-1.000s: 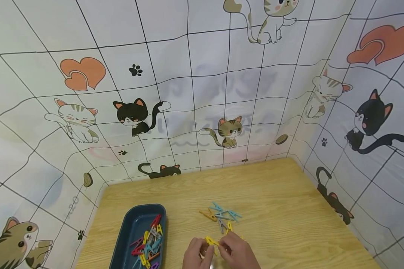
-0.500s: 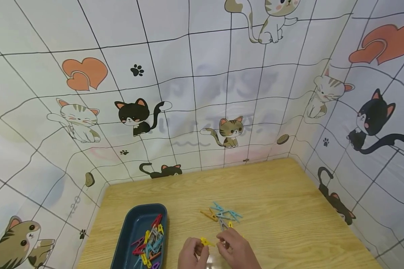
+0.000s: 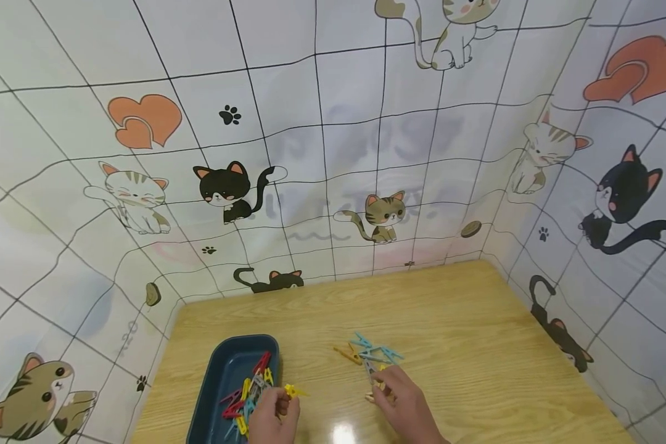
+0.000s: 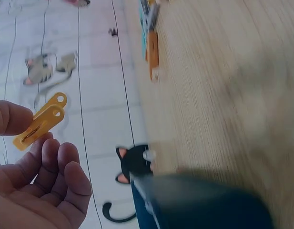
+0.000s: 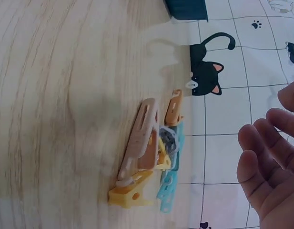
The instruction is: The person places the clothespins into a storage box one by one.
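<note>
My left hand [image 3: 273,419] pinches a yellow clothespin [image 4: 44,120] between thumb and index finger, at the right edge of a dark blue tray [image 3: 209,376]. Red, yellow, grey and light blue clothespins lie jumbled in that tray, partly covered by the hand. Over the loose pile on the table is my right hand [image 3: 406,404], its fingers loosely bent and nothing seen between them. Beneath it in the right wrist view are a beige clothespin [image 5: 143,126] and a yellow one [image 5: 130,193]. Light blue [image 3: 390,354], orange [image 3: 346,353] and grey clothespins lie just beyond.
The wood-grain table [image 3: 449,320] extends to the right of the pile and behind it. Cloth walls [image 3: 344,148] with cat prints and grid lines close in the back and both sides.
My left hand has carried the yellow clothespin leftward to the tray's edge. My right hand let go of that clothespin and shifted slightly right over the pile.
</note>
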Available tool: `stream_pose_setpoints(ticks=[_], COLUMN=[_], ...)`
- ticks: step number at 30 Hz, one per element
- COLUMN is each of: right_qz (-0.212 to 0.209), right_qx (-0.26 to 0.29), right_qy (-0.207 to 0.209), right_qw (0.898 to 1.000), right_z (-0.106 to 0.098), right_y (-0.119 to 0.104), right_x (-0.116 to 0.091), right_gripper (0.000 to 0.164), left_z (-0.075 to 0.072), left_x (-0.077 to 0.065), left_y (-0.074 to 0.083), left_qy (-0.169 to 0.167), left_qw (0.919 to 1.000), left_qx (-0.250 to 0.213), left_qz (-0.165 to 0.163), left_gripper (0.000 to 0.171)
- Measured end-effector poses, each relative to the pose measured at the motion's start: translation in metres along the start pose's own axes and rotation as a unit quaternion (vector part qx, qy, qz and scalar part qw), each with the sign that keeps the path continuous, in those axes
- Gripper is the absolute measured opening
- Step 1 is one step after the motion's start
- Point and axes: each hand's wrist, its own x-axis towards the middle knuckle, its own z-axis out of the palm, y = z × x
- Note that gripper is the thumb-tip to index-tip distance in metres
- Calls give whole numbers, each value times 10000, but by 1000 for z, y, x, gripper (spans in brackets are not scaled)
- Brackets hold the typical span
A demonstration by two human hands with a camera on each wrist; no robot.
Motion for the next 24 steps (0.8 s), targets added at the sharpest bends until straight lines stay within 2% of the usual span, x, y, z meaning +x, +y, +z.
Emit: stream_pose_setpoints(ticks=[3,7,12,18,24], right_qz=[143,412,655,933,1146], right_qx=[-15,-10,-120,-304,-318], right_qy=[17,11,-64,-189,-309], right_qw=[9999,9991,9978,9950,9924], right_z=[0,1,3,4,3], right_y=[4,9,16,22,25], right_x=[0,-2,-6,-9,-10], right_gripper=[31,31,29,21,18], left_z=[-9,-19,-29,-42,-47], left_x=[4,7,11,17,23], left_y=[-7,-20,-37,-53,-63], left_qy=[229,562,731,211,-146], left_qw=[9994,9970,9942,9918,9832], left_qx=[187,477,709,993,1311], left_qz=[-195,-243,-336,-772,-1262], left_gripper=[11,12,13,18,22])
